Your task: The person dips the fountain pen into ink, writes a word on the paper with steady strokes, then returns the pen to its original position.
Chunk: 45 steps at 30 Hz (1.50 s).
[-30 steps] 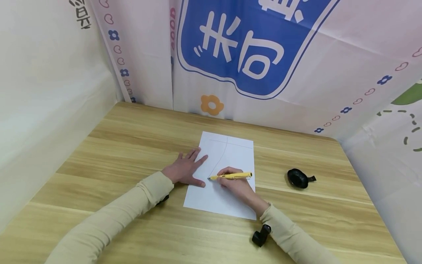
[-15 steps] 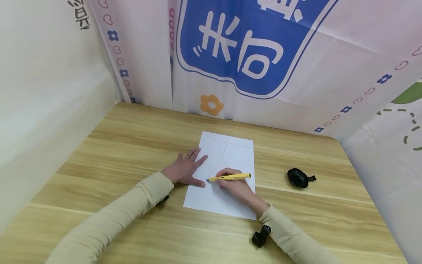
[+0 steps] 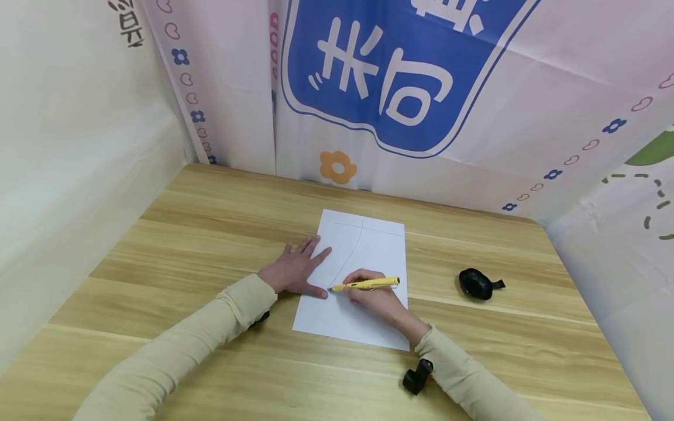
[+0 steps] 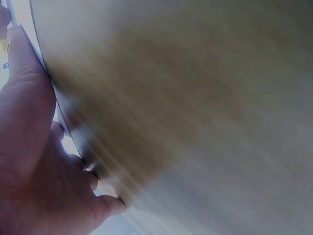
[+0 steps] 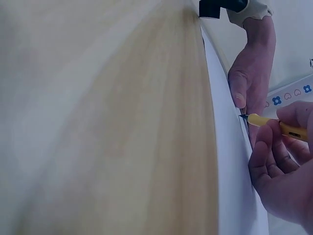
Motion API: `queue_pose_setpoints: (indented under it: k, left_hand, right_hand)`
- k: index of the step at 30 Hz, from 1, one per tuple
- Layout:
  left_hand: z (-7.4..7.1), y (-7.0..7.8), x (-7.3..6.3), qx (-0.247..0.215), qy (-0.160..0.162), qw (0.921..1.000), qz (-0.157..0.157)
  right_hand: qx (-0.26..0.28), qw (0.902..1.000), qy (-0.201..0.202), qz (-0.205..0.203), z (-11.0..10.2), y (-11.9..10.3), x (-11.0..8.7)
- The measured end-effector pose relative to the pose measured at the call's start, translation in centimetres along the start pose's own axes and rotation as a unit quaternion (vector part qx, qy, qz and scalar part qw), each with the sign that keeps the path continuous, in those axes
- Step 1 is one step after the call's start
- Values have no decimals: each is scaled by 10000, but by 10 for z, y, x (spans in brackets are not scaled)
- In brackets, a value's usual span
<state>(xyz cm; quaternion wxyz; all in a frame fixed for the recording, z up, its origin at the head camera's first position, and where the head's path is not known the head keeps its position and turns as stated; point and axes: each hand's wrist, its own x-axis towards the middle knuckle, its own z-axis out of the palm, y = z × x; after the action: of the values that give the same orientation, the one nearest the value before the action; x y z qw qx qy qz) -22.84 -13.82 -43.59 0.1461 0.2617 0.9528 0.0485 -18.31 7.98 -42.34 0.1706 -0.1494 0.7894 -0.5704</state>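
Note:
A white sheet of paper (image 3: 337,318) lies on the wooden table. Thin drawn lines cross near its top, and a curved one runs down to the nib of a yellow fountain pen (image 3: 374,283). My right hand (image 3: 380,299) pinches that pen between thumb and fingers, its side resting on the paper. With fingers spread, my left hand (image 3: 296,273) rests on the sheet's left edge, its thumb tip close to the nib. In the right wrist view the pen's dark nib (image 5: 243,116) points towards the left thumb. The left wrist view shows the left hand (image 4: 34,147) along the paper's edge.
A black oval object with a short tab (image 3: 476,285) lies on the table to the right of the paper. Dark wrist devices, such as the right one (image 3: 418,377), sit under the sleeves. A printed curtain (image 3: 237,117) hangs along the table's back edge (image 3: 442,203).
The pen nib has moved slightly left and down the sheet, and the curved line has grown longer with it. The left hand stays in place.

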Motion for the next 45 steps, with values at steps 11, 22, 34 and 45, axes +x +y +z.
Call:
queue_pose_setpoints:
  k: [11, 22, 34, 45]
  left_hand:
    - [-1, -4, -2, 25, 13, 10000, -51]
    - [-1, -8, -2, 2, -30, 10000, -70]
    - [3, -7, -3, -43, -39, 10000, 7]
    - [2, -2, -5, -54, 36, 10000, 37]
  right_hand:
    - [133, 9999, -73, -16, 2, 7, 9]
    - [149, 9946, 1002, 226, -23, 20, 44]
    - [139, 9728, 2249, 546, -69, 19, 96]
    - [-96, 9717, 2216, 809, -71, 19, 103]
